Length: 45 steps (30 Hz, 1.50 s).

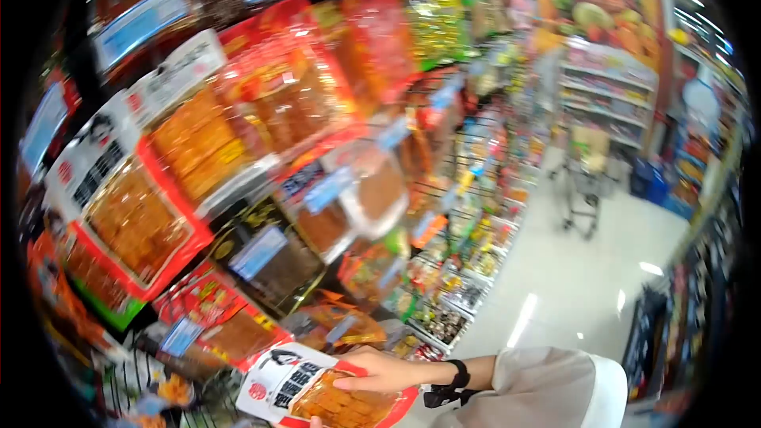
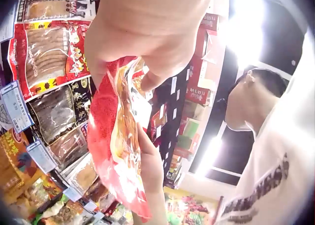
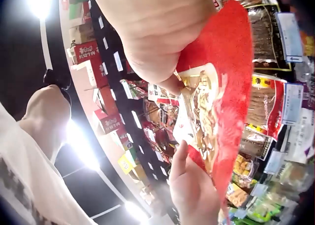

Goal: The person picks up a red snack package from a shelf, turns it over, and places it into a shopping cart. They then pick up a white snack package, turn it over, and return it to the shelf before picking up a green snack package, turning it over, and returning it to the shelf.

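A red-and-white snack packet (image 1: 277, 384) with a clear window over orange-brown flat pieces is held low in front of me. My right hand (image 1: 384, 371) grips its right side, thumb across the window. Only the thumb tip of my left hand (image 1: 315, 422) shows in the head view, at the packet's lower edge. In the left wrist view my left hand (image 2: 142, 38) pinches one end of the packet, while the right hand holds the other. From the right wrist, my right hand (image 3: 157, 52) appears with its thumb on the front; its other fingers are hidden behind the red backing.
Similar packets (image 1: 139, 218) hang in rows on the rack at left, with blue price tags (image 1: 258, 252) in front. Low bins of goods (image 1: 444, 321) line the shelf along the aisle floor (image 1: 547, 293). A shopping cart (image 1: 585, 178) stands farther down the aisle.
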### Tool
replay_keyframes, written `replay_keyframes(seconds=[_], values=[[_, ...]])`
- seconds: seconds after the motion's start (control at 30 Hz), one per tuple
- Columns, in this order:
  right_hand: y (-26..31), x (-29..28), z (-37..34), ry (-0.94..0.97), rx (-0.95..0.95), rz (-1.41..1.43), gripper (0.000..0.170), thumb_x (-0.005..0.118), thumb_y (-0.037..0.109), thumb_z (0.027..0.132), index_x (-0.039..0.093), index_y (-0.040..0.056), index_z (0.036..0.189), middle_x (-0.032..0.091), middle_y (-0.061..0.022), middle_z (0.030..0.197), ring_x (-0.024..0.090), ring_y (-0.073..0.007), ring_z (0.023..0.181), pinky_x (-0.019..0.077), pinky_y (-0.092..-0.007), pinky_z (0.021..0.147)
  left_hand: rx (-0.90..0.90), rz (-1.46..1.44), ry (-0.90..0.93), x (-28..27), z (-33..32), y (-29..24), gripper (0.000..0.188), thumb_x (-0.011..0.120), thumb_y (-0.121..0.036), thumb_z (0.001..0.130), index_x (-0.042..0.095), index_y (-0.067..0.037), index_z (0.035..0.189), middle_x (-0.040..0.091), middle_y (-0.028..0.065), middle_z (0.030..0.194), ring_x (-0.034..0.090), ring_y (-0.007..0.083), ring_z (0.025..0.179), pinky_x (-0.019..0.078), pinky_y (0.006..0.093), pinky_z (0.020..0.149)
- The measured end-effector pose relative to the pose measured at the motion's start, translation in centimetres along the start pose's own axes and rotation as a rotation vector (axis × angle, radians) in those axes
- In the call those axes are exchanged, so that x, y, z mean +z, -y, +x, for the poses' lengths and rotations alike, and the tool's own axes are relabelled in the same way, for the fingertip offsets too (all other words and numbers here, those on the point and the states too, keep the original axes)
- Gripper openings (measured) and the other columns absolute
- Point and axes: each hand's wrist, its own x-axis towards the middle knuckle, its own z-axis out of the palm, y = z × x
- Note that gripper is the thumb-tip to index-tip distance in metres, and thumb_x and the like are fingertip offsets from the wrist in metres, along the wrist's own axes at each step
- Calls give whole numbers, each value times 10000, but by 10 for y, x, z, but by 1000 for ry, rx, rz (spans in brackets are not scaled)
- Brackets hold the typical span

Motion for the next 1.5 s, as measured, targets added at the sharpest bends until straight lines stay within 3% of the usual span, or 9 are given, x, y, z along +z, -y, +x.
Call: replay_keyframes(seconds=[0.13,0.33,0.4,0.47,0.6,0.7,0.83,1.03,1.5], values=[[14,10,-5,-151,-72,-1,322,640,283,1022,623,-39,1027,638,-199,851,628,-348,782,476,-422,717,71,7,72,-12,15,-7,862,646,11,939,148,-99,1634,359,186,1589,418,339,1401,410,494,1118],[33,8,-5,-255,-96,-13,392,651,293,1001,615,-19,1236,664,-184,828,658,-278,733,504,-390,698,241,-187,227,-13,26,-37,970,733,-136,904,122,-157,1657,279,167,1641,354,360,1459,327,539,1182],[53,-7,6,-209,-83,-141,404,679,300,987,629,-4,1247,641,-120,761,607,-166,672,475,-364,637,450,-284,166,5,30,-51,958,736,-209,923,113,-82,1639,464,207,1516,535,285,1327,477,414,1052],[76,-23,22,-158,-63,-176,383,695,264,979,630,-7,1241,647,-76,831,608,-113,759,498,-319,692,411,-147,219,-11,25,-77,1154,730,-332,928,-157,-96,1627,322,265,1587,395,365,1429,350,504,1158],[106,-44,56,-210,-118,43,255,707,174,977,626,4,1148,612,42,903,569,-37,822,487,-235,699,480,23,433,-51,41,-113,888,646,-401,979,196,31,1612,319,232,1608,455,342,1395,470,489,1063],[131,-54,81,-210,-195,79,311,687,131,985,597,8,1256,655,3,1019,615,-75,897,516,-261,782,444,-23,481,-50,53,-146,810,565,-486,1004,352,75,1548,327,206,1611,454,324,1405,518,457,1014],[150,-60,111,-131,-231,213,385,656,109,1000,551,-13,1349,671,-69,1246,627,-122,1105,518,-288,920,486,-17,467,-39,62,-191,825,589,-419,996,268,64,1583,323,194,1619,409,294,1451,443,449,1099],[166,-54,143,-97,-255,325,415,636,119,1020,508,0,1397,650,-64,1282,600,-116,1158,475,-309,1005,644,-88,329,-11,78,-227,771,596,-207,986,214,65,1598,289,205,1647,343,262,1497,277,399,1217],[190,-73,223,-107,-337,297,399,671,209,1007,553,18,1337,649,-39,1227,589,-103,1116,464,-303,990,859,74,17,27,128,-275,784,703,-99,939,281,52,1582,393,186,1589,447,204,1411,370,337,1156]])
